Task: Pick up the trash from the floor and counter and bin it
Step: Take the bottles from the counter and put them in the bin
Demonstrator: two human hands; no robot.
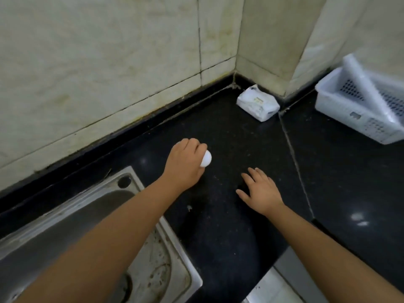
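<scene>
1. The left hand (185,162), at the middle of the frame, has its fingers (196,145) curled tightly round a small white ball (206,161); only the ball's right side shows past the knuckles.
2. The right hand (261,193), just right of centre, is held flat with its fingers (251,178) straight and slightly spread, holding nothing, over the black counter (229,132).
3. A white packet (258,102) lies in the counter's corner, upper right.
4. A white basket (341,115) sits at the right edge.
5. A steel sink (179,265) fills the lower left.
</scene>
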